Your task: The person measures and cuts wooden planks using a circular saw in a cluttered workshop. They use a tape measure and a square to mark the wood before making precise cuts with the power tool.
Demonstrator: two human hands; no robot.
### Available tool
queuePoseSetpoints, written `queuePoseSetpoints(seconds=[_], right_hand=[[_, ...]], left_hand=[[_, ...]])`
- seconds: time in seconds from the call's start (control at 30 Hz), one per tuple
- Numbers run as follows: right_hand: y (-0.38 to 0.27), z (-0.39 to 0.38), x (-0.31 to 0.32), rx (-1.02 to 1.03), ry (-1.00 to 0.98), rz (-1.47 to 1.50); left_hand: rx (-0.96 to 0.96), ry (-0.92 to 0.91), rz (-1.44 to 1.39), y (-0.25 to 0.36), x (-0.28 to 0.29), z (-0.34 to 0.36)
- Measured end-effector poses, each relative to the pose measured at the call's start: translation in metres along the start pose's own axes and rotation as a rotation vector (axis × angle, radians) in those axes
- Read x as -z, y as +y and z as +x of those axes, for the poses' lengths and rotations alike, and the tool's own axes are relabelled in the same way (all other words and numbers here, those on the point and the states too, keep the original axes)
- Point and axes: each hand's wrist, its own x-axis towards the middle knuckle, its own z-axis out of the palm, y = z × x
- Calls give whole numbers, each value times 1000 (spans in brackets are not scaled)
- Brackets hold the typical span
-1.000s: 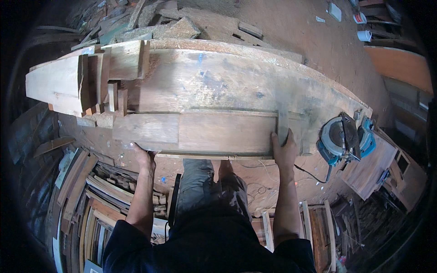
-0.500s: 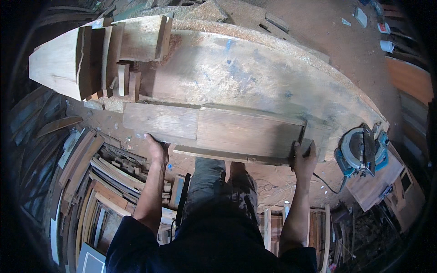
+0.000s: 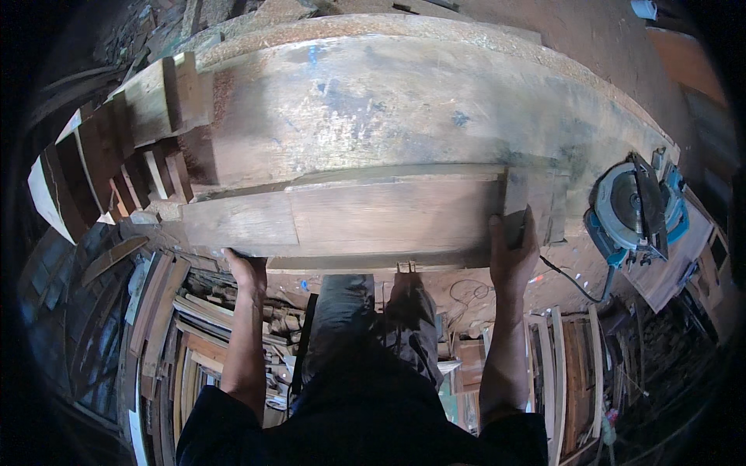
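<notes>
Because the wood panel (image 3: 396,213) is long, the hands sit far apart, likely to keep it steady along the bench (image 3: 373,101)'s near side. The right hand (image 3: 513,248) pinches a short strip (image 3: 516,190); the left hand (image 3: 247,272) curls at the front edge, its fingers too hidden to judge.

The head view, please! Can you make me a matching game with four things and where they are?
Things:
1. circular saw
2. left hand
3. right hand
4. wood blocks

Places:
A. at the long board's right end
B. at the workbench's left end
C. at the shorter board's near edge
D. at the workbench's right end

Right pairs: 1-D, 2-C, 3-A, 4-B
</notes>
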Motion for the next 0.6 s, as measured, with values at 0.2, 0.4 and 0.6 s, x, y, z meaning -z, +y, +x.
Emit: queuePoseSetpoints(seconds=[0.2, 0.4, 0.6], right_hand=[[27, -9, -8, -139, -7, 304], [32, -6, -23, -17, 95, 421], [35, -10, -26, -9, 126, 392]], left_hand=[[12, -92, -22, -2, 2, 6], [70, -87, 45, -9, 48, 45], [65, -87, -2, -20, 76, 57]])
